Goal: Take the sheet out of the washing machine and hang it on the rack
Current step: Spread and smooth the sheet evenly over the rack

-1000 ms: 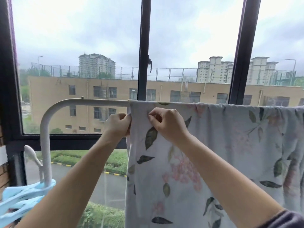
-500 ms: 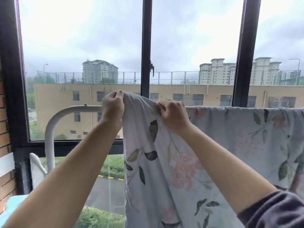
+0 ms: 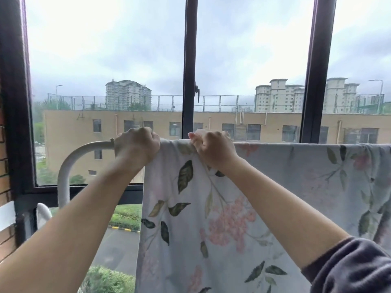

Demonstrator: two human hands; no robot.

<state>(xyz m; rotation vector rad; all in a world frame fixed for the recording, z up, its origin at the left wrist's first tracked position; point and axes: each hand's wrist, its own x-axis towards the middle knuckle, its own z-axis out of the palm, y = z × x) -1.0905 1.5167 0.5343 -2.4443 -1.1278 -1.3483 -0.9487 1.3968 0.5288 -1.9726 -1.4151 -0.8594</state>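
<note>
Sheet (image 3: 232, 208) hangs draped over the top rail of the rack (image 3: 84, 148), so the job looks nearly done; left hand (image 3: 137, 146) and right hand (image 3: 213, 150), fingers curled, pinch its upper left edge, probably for final straightening.

The white rack (image 3: 88, 148) carries the sheet (image 3: 296, 187), draped over its top bar. Beyond the left hand (image 3: 136, 144) the bar curves down. From the right hand (image 3: 213, 149) rightward the cloth covers it, apparently without a gap.
</note>
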